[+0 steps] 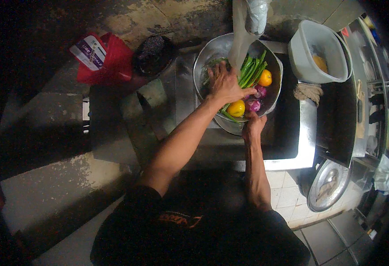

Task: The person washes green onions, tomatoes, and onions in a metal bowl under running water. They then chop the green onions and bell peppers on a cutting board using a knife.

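A round metal bowl is propped at the sink with vegetables inside. My left hand reaches into it, palm down and fingers spread, its thumb by the purple onions. My right hand grips the bowl's near rim. Long green pods or stalks lie right of my left hand. An orange-yellow round fruit or vegetable sits at the right, and a yellow bell pepper near the front. Leafy greens beyond my left fingers are blurred. A translucent plastic sleeve hangs down into the bowl.
A wrapped pipe comes down above the bowl. Right of the steel sink stands a pale plastic tub, with a rope-like cloth below it. Left are a red container and a dark bowl. A metal basin sits lower right.
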A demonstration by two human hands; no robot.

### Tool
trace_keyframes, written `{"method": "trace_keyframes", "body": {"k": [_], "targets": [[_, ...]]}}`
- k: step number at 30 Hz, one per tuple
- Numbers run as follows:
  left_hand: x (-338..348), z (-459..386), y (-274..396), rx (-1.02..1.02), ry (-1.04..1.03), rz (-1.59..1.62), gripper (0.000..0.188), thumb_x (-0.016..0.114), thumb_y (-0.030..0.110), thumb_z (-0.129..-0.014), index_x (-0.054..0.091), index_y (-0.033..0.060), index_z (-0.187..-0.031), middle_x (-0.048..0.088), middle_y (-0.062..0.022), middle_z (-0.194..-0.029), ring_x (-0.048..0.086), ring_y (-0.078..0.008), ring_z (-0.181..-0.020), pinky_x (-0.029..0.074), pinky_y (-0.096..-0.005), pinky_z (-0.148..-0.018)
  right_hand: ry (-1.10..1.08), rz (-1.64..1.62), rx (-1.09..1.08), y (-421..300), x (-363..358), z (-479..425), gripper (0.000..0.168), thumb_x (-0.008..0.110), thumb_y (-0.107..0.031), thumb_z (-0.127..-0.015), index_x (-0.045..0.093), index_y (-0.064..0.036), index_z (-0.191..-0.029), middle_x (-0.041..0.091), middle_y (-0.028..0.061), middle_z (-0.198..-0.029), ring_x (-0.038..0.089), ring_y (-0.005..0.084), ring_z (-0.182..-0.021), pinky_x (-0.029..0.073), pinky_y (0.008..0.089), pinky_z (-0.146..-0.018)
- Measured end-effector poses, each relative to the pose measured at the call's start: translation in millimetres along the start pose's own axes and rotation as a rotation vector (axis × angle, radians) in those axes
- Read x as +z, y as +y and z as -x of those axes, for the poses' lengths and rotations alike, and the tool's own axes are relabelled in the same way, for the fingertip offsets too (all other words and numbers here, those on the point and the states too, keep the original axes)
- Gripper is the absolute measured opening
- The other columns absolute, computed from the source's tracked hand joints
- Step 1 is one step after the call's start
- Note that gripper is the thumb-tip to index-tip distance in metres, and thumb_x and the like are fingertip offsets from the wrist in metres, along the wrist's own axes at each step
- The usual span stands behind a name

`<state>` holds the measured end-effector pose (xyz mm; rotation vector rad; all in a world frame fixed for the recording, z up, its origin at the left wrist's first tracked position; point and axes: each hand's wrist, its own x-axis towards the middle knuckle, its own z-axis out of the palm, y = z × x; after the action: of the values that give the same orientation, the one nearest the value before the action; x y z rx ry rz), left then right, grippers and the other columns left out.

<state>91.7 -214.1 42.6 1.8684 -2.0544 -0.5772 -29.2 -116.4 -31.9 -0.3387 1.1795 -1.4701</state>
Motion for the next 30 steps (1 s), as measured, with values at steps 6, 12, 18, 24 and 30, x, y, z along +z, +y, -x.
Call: {"method": "trace_keyframes", "body": {"k": [6, 12, 18, 24, 30], "targets": [[3.5, 7.2, -4.0, 0.184, 0.276, -0.057, 0.124, 0.074, 0.071, -0.059, 0.025, -0.0011, -0.148, 0.022, -0.0364, -0.148, 0.012, -0.0491, -0.142, 0.004, -0.0678, -0.11, -0.023, 0.034, -0.069, -2.5, -2.2, 0.5, 0.047, 0.051, 0.008, -0.066, 0.055, 0.004, -0.113, 0.063, 0.0093, -0.104, 0.063, 0.0237, -0.093, 0.049, 0.0342, -0.085], [-4.2, 1.9, -12.0, 0.169, 0.144, -0.226, 0.125, 0.07, 0.074, -0.061, 0.025, -0.0033, -0.147, 0.019, -0.037, -0.149, 0.008, -0.049, -0.143, 0.004, -0.0663, -0.111, -0.027, 0.049, -0.052, -8.3, -2.4, 4.0, 0.049, 0.05, 0.008, -0.065, 0.055, 0.004, -0.113, 0.063, 0.0088, -0.102, 0.062, 0.0233, -0.091, 0.048, 0.0336, -0.084], [-9.7, 3.2, -9.9, 0.033, -0.097, -0.039, 0.122, 0.07, 0.075, -0.061, 0.027, -0.001, -0.147, 0.023, -0.0389, -0.146, 0.022, -0.0507, -0.139, 0.015, -0.0581, -0.114, 0.01, 0.059, -0.046, -4.4, -0.1, 5.4, 0.047, 0.051, 0.008, -0.065, 0.055, 0.005, -0.112, 0.062, 0.0082, -0.101, 0.062, 0.0226, -0.09, 0.048, 0.0324, -0.083], [9.7, 10.2, -7.9, -0.029, -0.064, 0.119, 0.117, 0.075, 0.068, -0.064, 0.024, 0.0048, -0.148, 0.028, -0.0393, -0.143, 0.027, -0.0515, -0.135, 0.027, -0.0536, -0.111, -0.026, 0.219, -0.101, 4.4, -18.3, -6.8, 0.044, 0.053, 0.005, -0.067, 0.057, 0.002, -0.111, 0.062, 0.006, -0.1, 0.06, 0.02, -0.086, 0.047, 0.0295, -0.08], [43.9, 3.7, -11.2, -0.066, 0.017, 0.31, 0.115, 0.075, 0.066, -0.065, 0.023, 0.0057, -0.148, 0.03, -0.0379, -0.14, 0.03, -0.0512, -0.133, 0.029, -0.0548, -0.11, -0.036, 0.423, -0.178, -14.4, -10.5, -1.6, 0.04, 0.055, 0.005, -0.069, 0.059, 0.002, -0.109, 0.062, 0.0048, -0.098, 0.059, 0.0175, -0.085, 0.046, 0.0276, -0.078]]}}
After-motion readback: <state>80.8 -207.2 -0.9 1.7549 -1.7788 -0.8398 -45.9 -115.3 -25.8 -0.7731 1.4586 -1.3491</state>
